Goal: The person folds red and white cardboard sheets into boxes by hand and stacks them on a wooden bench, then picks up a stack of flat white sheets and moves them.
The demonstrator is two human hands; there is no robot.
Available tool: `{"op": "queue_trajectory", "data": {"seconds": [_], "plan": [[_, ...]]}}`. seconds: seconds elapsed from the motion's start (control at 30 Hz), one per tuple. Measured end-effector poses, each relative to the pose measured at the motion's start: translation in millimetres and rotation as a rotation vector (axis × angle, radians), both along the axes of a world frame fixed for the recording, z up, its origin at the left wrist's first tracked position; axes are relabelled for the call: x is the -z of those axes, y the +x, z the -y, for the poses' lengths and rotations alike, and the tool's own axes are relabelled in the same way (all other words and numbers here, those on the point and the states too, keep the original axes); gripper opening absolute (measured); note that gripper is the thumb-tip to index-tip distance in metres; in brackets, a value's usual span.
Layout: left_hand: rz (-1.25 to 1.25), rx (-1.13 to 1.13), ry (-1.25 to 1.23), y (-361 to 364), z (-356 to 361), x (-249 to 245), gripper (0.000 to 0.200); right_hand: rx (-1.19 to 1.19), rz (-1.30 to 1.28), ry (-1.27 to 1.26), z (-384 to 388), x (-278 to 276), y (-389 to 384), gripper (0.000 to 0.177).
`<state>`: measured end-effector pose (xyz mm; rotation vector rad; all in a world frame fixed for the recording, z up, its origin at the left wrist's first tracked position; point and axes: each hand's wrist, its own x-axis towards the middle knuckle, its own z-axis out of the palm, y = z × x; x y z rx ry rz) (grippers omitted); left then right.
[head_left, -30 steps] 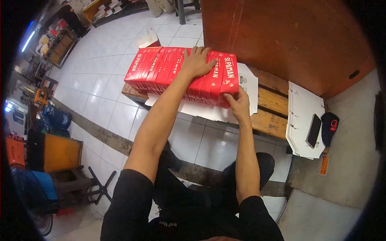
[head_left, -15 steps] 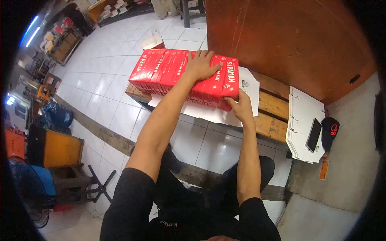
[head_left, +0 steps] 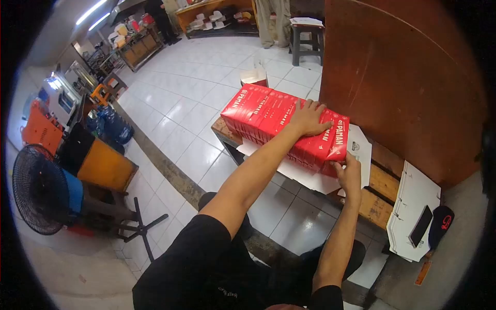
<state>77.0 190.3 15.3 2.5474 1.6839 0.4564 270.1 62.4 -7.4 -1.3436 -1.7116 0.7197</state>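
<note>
A row of red folded cartons [head_left: 263, 111] printed "SI PAMAN" lies pressed together along a wooden bench [head_left: 380, 206], on white cardboard sheets [head_left: 361, 150]. My left hand [head_left: 309, 120] rests on top of the row towards its right end, fingers spread over the cartons. At the near right corner, my right hand [head_left: 350, 175] grips the end carton, with the thumb on its front side and the fingers partly hidden behind the end.
Flat white cardboard [head_left: 413, 212] on the right carries a phone [head_left: 421, 226], beside a black cap [head_left: 440, 225]. A brown panel [head_left: 403, 93] stands behind the bench. A small open box [head_left: 254, 77] is beyond the row. Left are a fan [head_left: 40, 188] and a stool [head_left: 98, 206].
My view has swung left and up, so the bench and cartons appear further right and lower. Both hands keep their places on the carton row.
</note>
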Motion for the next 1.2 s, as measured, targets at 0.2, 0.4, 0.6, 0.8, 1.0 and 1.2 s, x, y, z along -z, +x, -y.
{"op": "queue_trajectory", "data": {"seconds": [0.2,0.4,0.6,0.8,1.0,1.2], "plan": [[0.027,-0.012,0.016,0,0,1,0.08,-0.035,-0.198,0.141,-12,31,-31,0.028],[0.003,-0.009,0.052,1,-5,9,0.078,-0.216,-0.454,-0.127,-8,38,-14,0.034],[0.002,0.0,0.1,4,1,3,0.07,-0.109,-0.925,-0.404,-26,63,-42,0.061],[0.0,0.003,0.135,5,-1,5,0.069,-0.168,-1.1,-0.361,-54,48,-35,0.073],[-0.005,-0.014,0.077,8,-1,2,0.069,-0.273,-1.323,-0.437,-88,23,-56,0.068],[0.0,0.02,0.105,2,-9,6,0.065,-0.1,-1.145,-0.314,-69,12,-58,0.067]]}}
